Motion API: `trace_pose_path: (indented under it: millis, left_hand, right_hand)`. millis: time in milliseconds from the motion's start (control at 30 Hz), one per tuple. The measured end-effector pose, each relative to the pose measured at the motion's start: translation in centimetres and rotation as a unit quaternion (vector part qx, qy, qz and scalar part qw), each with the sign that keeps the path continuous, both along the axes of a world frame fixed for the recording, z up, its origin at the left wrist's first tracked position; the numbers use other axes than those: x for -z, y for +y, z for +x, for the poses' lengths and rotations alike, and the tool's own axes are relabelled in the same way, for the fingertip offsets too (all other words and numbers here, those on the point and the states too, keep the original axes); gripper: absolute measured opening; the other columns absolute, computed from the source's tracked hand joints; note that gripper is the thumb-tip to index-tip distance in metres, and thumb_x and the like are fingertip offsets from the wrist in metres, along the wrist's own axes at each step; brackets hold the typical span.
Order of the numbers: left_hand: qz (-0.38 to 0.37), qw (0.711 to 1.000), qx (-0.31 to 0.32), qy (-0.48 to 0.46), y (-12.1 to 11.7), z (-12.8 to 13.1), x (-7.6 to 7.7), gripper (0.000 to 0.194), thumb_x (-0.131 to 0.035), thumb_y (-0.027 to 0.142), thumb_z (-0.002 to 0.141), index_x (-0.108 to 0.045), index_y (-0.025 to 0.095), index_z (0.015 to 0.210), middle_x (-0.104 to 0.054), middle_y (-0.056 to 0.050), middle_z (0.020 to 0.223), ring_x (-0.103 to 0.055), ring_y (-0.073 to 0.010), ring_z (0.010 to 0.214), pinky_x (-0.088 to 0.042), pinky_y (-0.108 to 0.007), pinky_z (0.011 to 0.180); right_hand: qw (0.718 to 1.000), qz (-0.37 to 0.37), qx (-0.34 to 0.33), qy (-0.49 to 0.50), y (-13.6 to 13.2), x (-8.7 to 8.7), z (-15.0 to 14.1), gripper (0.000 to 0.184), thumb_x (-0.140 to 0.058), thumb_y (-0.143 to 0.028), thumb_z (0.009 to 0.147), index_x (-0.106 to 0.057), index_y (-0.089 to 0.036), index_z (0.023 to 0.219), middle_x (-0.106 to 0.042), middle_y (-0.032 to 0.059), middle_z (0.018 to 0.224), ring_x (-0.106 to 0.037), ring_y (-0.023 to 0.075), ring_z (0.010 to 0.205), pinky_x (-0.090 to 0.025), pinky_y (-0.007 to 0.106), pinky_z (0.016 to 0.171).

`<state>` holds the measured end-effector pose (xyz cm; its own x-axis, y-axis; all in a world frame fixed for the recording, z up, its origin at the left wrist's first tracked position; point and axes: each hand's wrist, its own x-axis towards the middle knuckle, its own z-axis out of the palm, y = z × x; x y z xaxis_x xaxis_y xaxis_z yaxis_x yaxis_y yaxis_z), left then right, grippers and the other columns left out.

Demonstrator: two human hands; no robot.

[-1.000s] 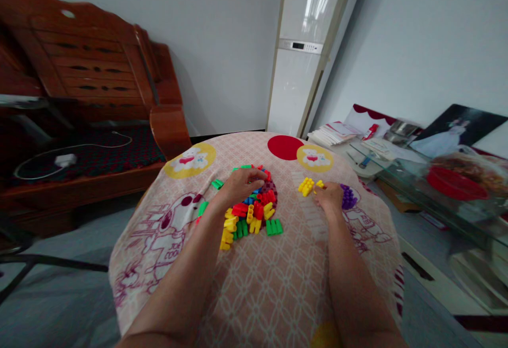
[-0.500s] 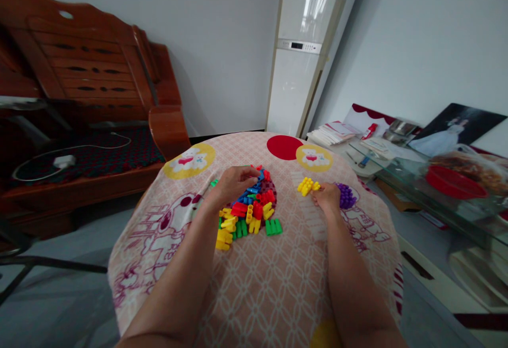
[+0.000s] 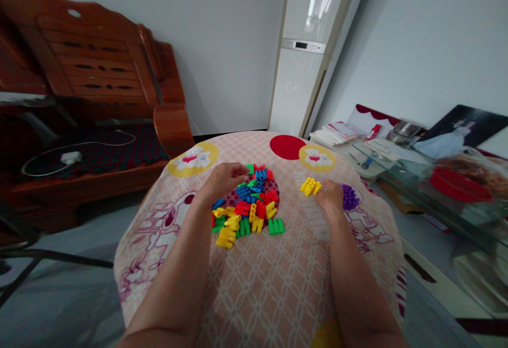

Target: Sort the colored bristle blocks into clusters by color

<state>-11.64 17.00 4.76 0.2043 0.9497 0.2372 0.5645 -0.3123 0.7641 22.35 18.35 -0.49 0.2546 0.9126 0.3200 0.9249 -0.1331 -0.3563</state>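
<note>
My left hand (image 3: 229, 177) reaches over the far left side of a loose pile of plastic building blocks, its fingers bent and apart with nothing visible between them. A green block (image 3: 249, 168) lies by its fingertips. Blue blocks (image 3: 248, 193), red blocks (image 3: 243, 208) and yellow blocks (image 3: 231, 223) make up much of the pile. On the right, the fingers of my right hand (image 3: 330, 195) close at the right end of a cluster of joined yellow blocks (image 3: 310, 186); the hand partly hides the contact. Just beyond that hand sits a cluster of purple blocks (image 3: 350, 197).
A patterned cloth (image 3: 262, 290) covers the round table. Left of it stands a wooden bench (image 3: 99, 67) with a white charger (image 3: 71, 157) and cable. To the right, a glass-topped stand (image 3: 413, 179) holds papers (image 3: 337, 134), a red basin (image 3: 460, 184) and a photo (image 3: 456, 131).
My right hand has brought a small yellow block against the yellow cluster, which now looks like one piece. My left hand has drawn back leftward over the pile, uncovering more blue and green blocks.
</note>
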Motion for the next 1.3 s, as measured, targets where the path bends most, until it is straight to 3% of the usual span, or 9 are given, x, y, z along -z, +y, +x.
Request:
trace_pose_path:
  millis: [133, 300, 433, 600, 700, 933, 1067, 1167, 1300]
  left_hand:
    - [-0.049, 0.995, 0.012, 0.081, 0.1, -0.7, 0.3, 0.027, -0.063, 0.03, 0.069, -0.074, 0.016, 0.089, -0.075, -0.004, 0.08, -0.069, -0.019, 0.073, -0.052, -0.026, 0.068]
    - [-0.135, 0.977, 0.054, 0.156, 0.3, -1.0, 1.3, 0.024, -0.066, 0.027, 0.063, -0.071, 0.018, 0.084, -0.074, -0.001, 0.073, -0.067, -0.0172, 0.064, -0.047, -0.023, 0.057]
    - [-0.155, 0.971, 0.042, 0.177, 0.5, -1.3, 2.0, 0.025, -0.068, 0.026, 0.058, -0.07, 0.018, 0.082, -0.074, -0.001, 0.074, -0.067, -0.0172, 0.065, -0.046, -0.021, 0.055]
    - [-0.141, 0.98, 0.047, 0.129, 0.8, -1.8, 2.5, 0.02, -0.066, 0.026, 0.059, -0.071, 0.02, 0.077, -0.071, 0.0, 0.063, -0.064, -0.0169, 0.057, -0.045, -0.022, 0.052]
    - [-0.111, 0.987, 0.046, 0.105, 0.8, -1.6, 2.4, 0.019, -0.066, 0.026, 0.058, -0.072, 0.021, 0.076, -0.071, 0.0, 0.061, -0.063, -0.0165, 0.054, -0.044, -0.022, 0.05]
    - [-0.093, 0.986, 0.138, 0.007, -1.2, 0.7, -1.0, 0.028, -0.067, 0.025, 0.064, -0.077, 0.024, 0.09, -0.071, 0.003, 0.069, -0.062, -0.0129, 0.057, -0.044, -0.019, 0.051]
    - [-0.124, 0.981, 0.148, -0.019, -1.6, 1.7, -1.4, 0.018, -0.067, 0.025, 0.068, -0.075, 0.019, 0.083, -0.068, 0.002, 0.063, -0.059, -0.0116, 0.053, -0.045, -0.021, 0.052]
    - [-0.136, 0.978, 0.139, -0.07, -1.2, 2.0, -0.9, 0.018, -0.068, 0.029, 0.071, -0.072, 0.016, 0.083, -0.07, 0.0, 0.069, -0.064, -0.0142, 0.061, -0.051, -0.024, 0.059]
    - [-0.146, 0.974, 0.141, -0.103, -1.3, 2.4, -0.9, 0.018, -0.069, 0.031, 0.074, -0.07, 0.015, 0.083, -0.071, -0.002, 0.07, -0.066, -0.0145, 0.063, -0.052, -0.025, 0.06]
  right_hand:
    - [0.997, 0.047, -0.032, 0.043, -0.8, -2.1, -2.4, 0.033, -0.056, -0.02, 0.079, -0.072, -0.012, 0.107, -0.075, 0.015, 0.095, -0.07, 0.0251, 0.09, -0.049, 0.03, 0.078]
    - [0.939, -0.008, -0.283, 0.194, -2.8, -3.7, -7.3, 0.018, -0.06, -0.025, 0.08, -0.075, -0.016, 0.084, -0.073, 0.0033, 0.072, -0.066, 0.0163, 0.067, -0.047, 0.023, 0.061]
    - [0.903, -0.079, -0.391, 0.158, -5.2, -3.5, -11.6, 0.016, -0.066, -0.029, 0.082, -0.074, -0.017, 0.077, -0.071, 0.0018, 0.068, -0.064, 0.0136, 0.063, -0.042, 0.021, 0.058]
    - [0.929, -0.105, -0.35, -0.058, -7.1, -1.6, -15.2, 0.026, -0.068, -0.043, 0.084, -0.073, -0.018, 0.083, -0.074, 0.0107, 0.08, -0.068, 0.02, 0.073, -0.043, 0.025, 0.062]
    - [0.934, -0.106, -0.333, -0.076, -7.1, -1.1, -15.7, 0.018, -0.064, -0.035, 0.086, -0.072, -0.019, 0.088, -0.075, 0.0115, 0.084, -0.069, 0.0214, 0.076, -0.042, 0.026, 0.063]
    - [0.94, -0.044, -0.315, 0.121, -6.2, -2.5, -14.5, 0.012, -0.06, -0.029, 0.084, -0.066, -0.018, 0.084, -0.071, 0.004, 0.075, -0.065, 0.0153, 0.068, -0.041, 0.022, 0.06]
    - [0.908, -0.003, -0.313, 0.278, -5.5, -2.2, -13.7, 0.016, -0.059, -0.033, 0.083, -0.062, -0.017, 0.083, -0.068, 0.0015, 0.07, -0.064, 0.0143, 0.064, -0.045, 0.021, 0.057]
    - [0.861, -0.021, -0.314, 0.398, -5.1, -1.9, -13.3, 0.026, -0.057, -0.04, 0.084, -0.064, -0.017, 0.093, -0.07, 0.0015, 0.073, -0.067, 0.0151, 0.062, -0.05, 0.022, 0.055]
    - [0.829, -0.021, -0.304, 0.468, -4.8, -2.3, -13.0, 0.031, -0.062, -0.042, 0.079, -0.068, -0.016, 0.094, -0.072, 0.0028, 0.074, -0.07, 0.0179, 0.064, -0.055, 0.024, 0.054]
